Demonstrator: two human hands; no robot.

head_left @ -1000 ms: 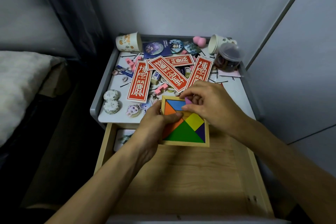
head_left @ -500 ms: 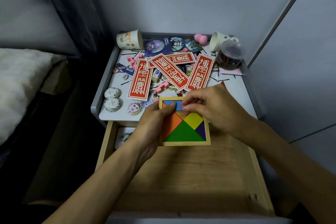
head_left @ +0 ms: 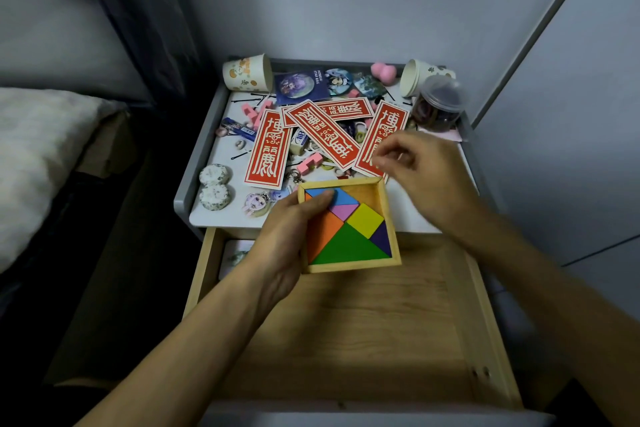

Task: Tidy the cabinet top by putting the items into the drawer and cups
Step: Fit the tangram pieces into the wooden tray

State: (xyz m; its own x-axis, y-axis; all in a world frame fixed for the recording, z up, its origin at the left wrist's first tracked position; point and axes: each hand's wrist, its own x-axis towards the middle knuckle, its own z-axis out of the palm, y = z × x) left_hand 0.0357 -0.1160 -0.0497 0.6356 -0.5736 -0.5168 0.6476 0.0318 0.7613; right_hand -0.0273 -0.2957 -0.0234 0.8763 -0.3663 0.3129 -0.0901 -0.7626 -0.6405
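Observation:
A wooden tangram tray [head_left: 393, 229] with coloured pieces hangs over the front edge of the cabinet top, above the open drawer [head_left: 346, 329]. My left hand [head_left: 287, 236] grips its left side, thumb on the blue piece. One corner slot at the tray's back right shows bare wood. My right hand [head_left: 419, 177] hovers above the cabinet top [head_left: 412, 215] just behind the tray, fingers apart and blurred, with nothing visible in them. Two paper cups lie on their sides at the back: one [head_left: 247, 73] left, one [head_left: 415, 78] right.
Several red printed cards [head_left: 265, 149] lie spread over the cabinet top among pink blocks, badges, hairpins, erasers and two round white items [head_left: 214, 185]. A clear jar [head_left: 438, 104] of hair ties leans at the back right. A bed is at left, walls behind and right.
My right hand has lifted off the tangram tray and moved back over the cabinet top. The pink piece now lies set in the tray. My left hand still holds the tray.

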